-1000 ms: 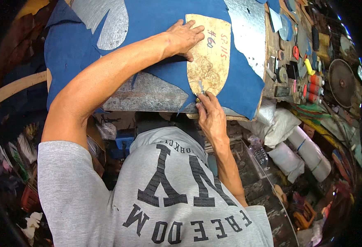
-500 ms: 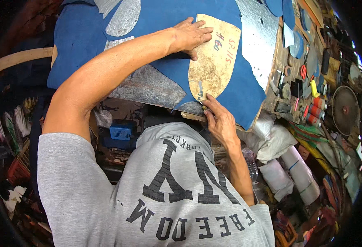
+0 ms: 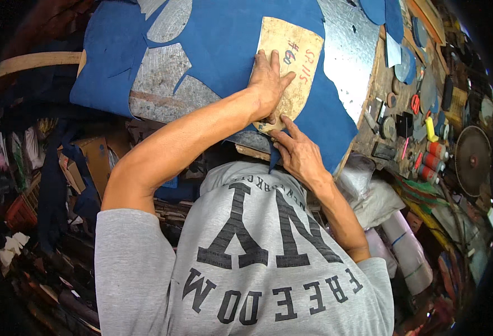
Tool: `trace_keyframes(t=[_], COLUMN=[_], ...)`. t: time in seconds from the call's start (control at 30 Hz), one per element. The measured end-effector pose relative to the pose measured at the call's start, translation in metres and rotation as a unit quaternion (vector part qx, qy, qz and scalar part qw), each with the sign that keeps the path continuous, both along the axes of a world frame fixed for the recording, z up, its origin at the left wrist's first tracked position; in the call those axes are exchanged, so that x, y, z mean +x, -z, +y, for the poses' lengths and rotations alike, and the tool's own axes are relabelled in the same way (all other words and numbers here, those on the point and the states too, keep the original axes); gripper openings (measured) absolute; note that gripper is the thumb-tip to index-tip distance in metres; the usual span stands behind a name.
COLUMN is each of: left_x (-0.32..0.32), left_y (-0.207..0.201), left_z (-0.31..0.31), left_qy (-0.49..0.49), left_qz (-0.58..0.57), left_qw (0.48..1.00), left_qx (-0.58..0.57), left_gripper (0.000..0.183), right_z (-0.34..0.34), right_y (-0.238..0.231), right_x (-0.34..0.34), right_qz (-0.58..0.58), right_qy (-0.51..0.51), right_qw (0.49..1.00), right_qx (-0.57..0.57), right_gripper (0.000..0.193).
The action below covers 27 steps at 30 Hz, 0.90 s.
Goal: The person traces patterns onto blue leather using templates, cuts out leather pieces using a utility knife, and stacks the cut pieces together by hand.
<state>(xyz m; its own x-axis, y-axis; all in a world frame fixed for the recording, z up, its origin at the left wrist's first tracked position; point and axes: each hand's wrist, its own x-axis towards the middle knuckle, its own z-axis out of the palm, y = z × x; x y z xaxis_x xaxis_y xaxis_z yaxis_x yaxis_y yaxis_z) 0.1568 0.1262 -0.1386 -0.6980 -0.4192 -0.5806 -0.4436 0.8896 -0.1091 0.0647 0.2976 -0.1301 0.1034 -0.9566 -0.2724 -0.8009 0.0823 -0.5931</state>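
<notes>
A tan card template (image 3: 301,67) with handwritten marks and a rounded near end lies flat on a blue sheet of leather-like material (image 3: 229,42). My left hand (image 3: 270,84) is open on the template, its fingers spread over the lower half. At the rounded tip, my right hand (image 3: 299,148) has its index finger stretched along the template's edge. The thumb and other fingers curl together beneath; whatever they grip is hidden. A narrow blue strip (image 3: 274,157) hangs over the board's near edge beside the right fingertips.
Scratched metal plate (image 3: 350,50) shows around the blue sheet. On the right stand red-capped bottles (image 3: 434,159), red-handled scissors (image 3: 415,103), a yellow tool (image 3: 430,129) and a round fan (image 3: 473,161). White plastic-wrapped rolls (image 3: 406,249) lie below the board's right corner.
My left hand has slid nearer, from the template's upper left edge down to its lower half. My right hand has moved slightly away from me along the rounded tip. The blue strip now hangs lower.
</notes>
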Motion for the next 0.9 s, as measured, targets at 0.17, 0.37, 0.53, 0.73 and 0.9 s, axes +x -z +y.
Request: trace_keyframes(t=[0.17, 0.37, 0.53, 0.73, 0.9], left_x=[-0.002, -0.003, -0.002, -0.001, -0.001], left_y=[0.006, 0.005, 0.006, 0.008, 0.008], left_z=[0.002, 0.005, 0.005, 0.007, 0.009], left_qy=[-0.022, -0.036, -0.045, -0.047, -0.047], left_qz=[-0.007, -0.008, 0.007, 0.018, 0.019], left_qw=[1.000, 0.999, 0.999, 0.999, 0.999], left_qx=[0.009, 0.017, 0.022, 0.010, 0.007], left_gripper=[0.134, 0.134, 0.132, 0.130, 0.125], right_z=[-0.008, -0.029, -0.046, -0.074, -0.091], right_y=[-0.003, -0.003, -0.001, -0.006, 0.002], right_x=[-0.026, -0.054, -0.071, -0.082, -0.096], right_qz=[-0.008, -0.003, -0.005, 0.000, -0.018], right_qy=[-0.072, -0.175, -0.232, -0.296, -0.358], right_qw=[0.997, 0.983, 0.972, 0.953, 0.933], right_qx=[0.034, 0.061, 0.028, 0.070, 0.035], right_gripper=[0.031, 0.033, 0.031, 0.030, 0.037])
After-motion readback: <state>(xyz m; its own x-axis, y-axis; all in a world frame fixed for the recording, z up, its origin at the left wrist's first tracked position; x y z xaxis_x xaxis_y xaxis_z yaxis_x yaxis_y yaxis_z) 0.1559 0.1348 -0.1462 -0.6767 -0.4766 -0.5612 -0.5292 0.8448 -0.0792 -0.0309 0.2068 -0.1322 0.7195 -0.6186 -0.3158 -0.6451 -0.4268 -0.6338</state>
